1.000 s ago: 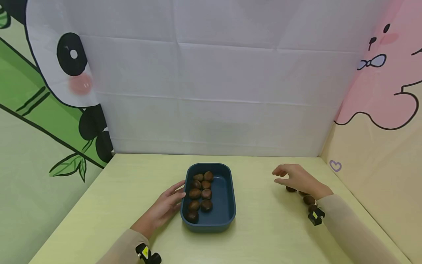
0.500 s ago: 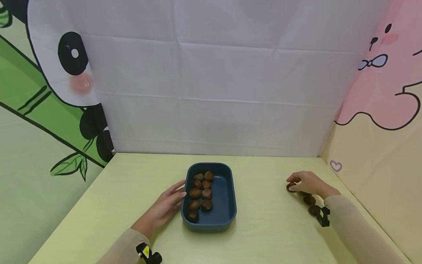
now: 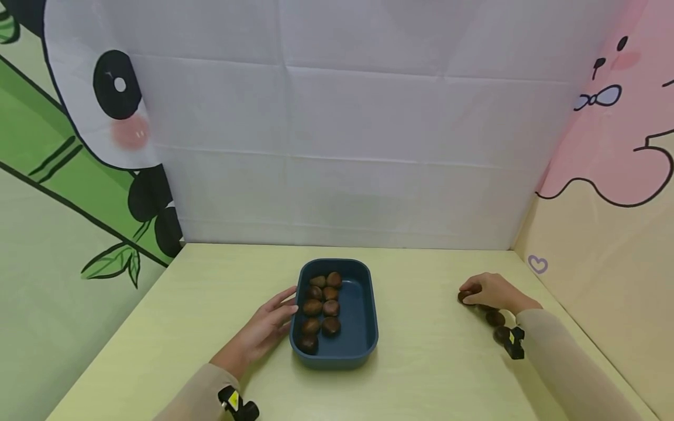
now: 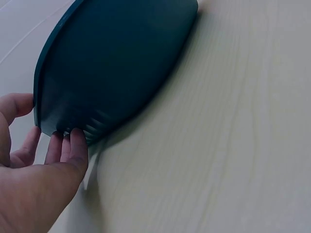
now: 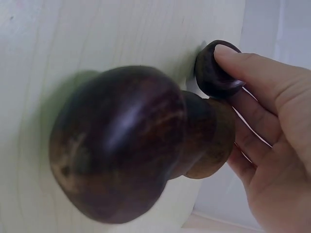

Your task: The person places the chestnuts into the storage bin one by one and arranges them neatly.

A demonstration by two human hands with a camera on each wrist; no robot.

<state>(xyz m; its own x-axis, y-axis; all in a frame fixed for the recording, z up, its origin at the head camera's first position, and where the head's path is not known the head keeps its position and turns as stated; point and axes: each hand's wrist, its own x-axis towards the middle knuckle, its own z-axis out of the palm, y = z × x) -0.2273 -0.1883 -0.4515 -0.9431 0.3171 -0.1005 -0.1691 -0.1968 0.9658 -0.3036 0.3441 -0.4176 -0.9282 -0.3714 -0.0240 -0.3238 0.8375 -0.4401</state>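
**Right hand [image 3: 492,290] pinches a chestnut [image 5: 206,73] while left hand [image 3: 263,330] touches a blue container [image 3: 334,363]**

The right hand holds one glossy brown chestnut between thumb and fingers, at the far end of a short row on the table [image 3: 416,351]. Whether that chestnut is lifted or resting on the wood cannot be told. The left hand lies relaxed, its fingers extended against the container's left side, the fingertips at the outer wall and rim.

Three loose chestnuts [image 5: 116,145] continue the row toward the person. Seen from the head, the right hand mostly covers the first of these, and a black wrist camera [image 3: 514,345] overlaps part of the nearest one.

The deep, round-cornered container stands near the middle of the table, well apart from the row. Inside, nine chestnuts [image 3: 312,307] form two columns along its left half, five in the left column and four in the right. The container's raised wall stands between them and the left hand.

Beige sleeves [image 3: 568,356] cover both forearms. Behind the table hangs a creased white sheet [image 3: 347,128]; to the left is a panda-and-bamboo print [image 3: 116,85], to the right a pink cartoon animal [image 3: 605,146].
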